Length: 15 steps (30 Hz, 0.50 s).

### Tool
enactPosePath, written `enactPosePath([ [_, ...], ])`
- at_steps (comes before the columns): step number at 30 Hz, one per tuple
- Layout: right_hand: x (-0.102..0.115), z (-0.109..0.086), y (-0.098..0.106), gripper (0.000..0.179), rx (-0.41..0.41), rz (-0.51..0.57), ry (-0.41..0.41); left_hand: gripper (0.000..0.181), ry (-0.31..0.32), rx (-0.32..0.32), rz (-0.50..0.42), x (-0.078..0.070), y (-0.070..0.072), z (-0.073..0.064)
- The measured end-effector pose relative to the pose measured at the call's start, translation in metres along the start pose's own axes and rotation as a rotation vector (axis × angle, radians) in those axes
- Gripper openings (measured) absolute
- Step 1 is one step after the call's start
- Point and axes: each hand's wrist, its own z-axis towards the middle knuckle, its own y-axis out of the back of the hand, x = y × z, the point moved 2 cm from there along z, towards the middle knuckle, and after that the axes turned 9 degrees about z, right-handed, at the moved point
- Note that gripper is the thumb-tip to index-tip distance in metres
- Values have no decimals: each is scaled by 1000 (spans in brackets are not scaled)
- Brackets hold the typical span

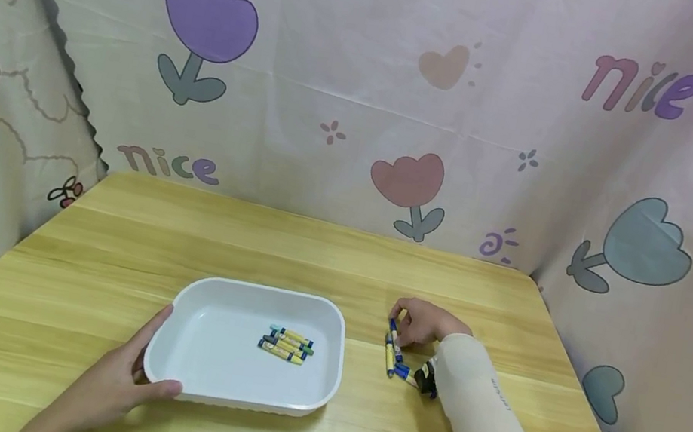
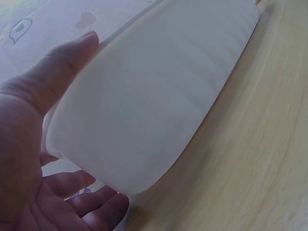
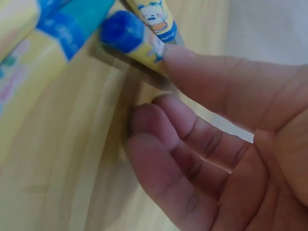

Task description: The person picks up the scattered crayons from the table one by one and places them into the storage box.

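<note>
A white plastic tray stands on the table, with several yellow-wrapped crayons lying inside near its right end. My left hand grips the tray's left front corner, thumb on the rim and fingers round the outer side; the left wrist view shows the tray's smooth outer wall. To the right of the tray, my right hand pinches a blue-ended crayon between thumb and curled fingers. More loose crayons lie beside that hand, some partly behind the wrist camera.
A light wood-grain table carries everything. Behind it and at both sides hangs a pale curtain printed with flowers and words. A black wrist camera sits under the right wrist, close over the loose crayons.
</note>
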Motion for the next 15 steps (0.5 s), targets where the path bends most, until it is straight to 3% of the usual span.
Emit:
enactPosePath([
  [15, 13, 0, 5, 30, -60, -32, 107, 110, 17, 1, 16, 0, 0, -1],
])
